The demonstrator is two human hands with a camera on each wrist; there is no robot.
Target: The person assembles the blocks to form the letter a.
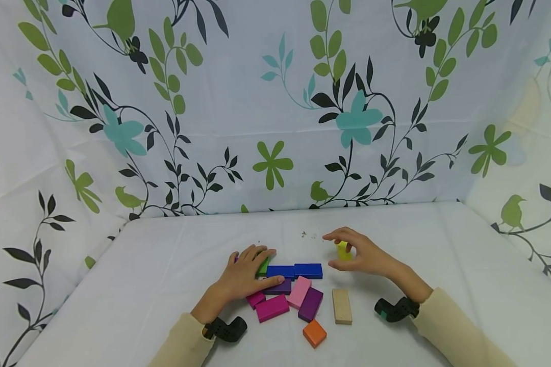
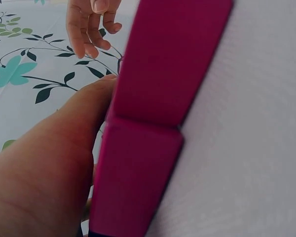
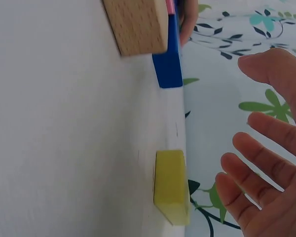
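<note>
My left hand (image 1: 242, 274) lies over the left end of a cluster of coloured blocks, its fingers spread and partly covering a green block (image 1: 263, 267). Its thumb reaches across a dark purple block (image 1: 278, 287). In the left wrist view, magenta blocks (image 2: 138, 177) stand close beside that hand. My right hand (image 1: 365, 252) hovers around a yellow block (image 1: 344, 251) with thumb and fingers apart. From the right wrist, a gap shows between these loosely bent fingers and the yellow block (image 3: 170, 185), which sits on the white cloth.
Two blue blocks (image 1: 308, 271) lie end to end behind a pink block (image 1: 299, 292) and a purple block (image 1: 310, 304). A plain wooden block (image 1: 342, 306) and an orange block (image 1: 314, 333) lie nearer. A patterned curtain (image 1: 239, 117) hangs behind the white surface (image 1: 165, 285).
</note>
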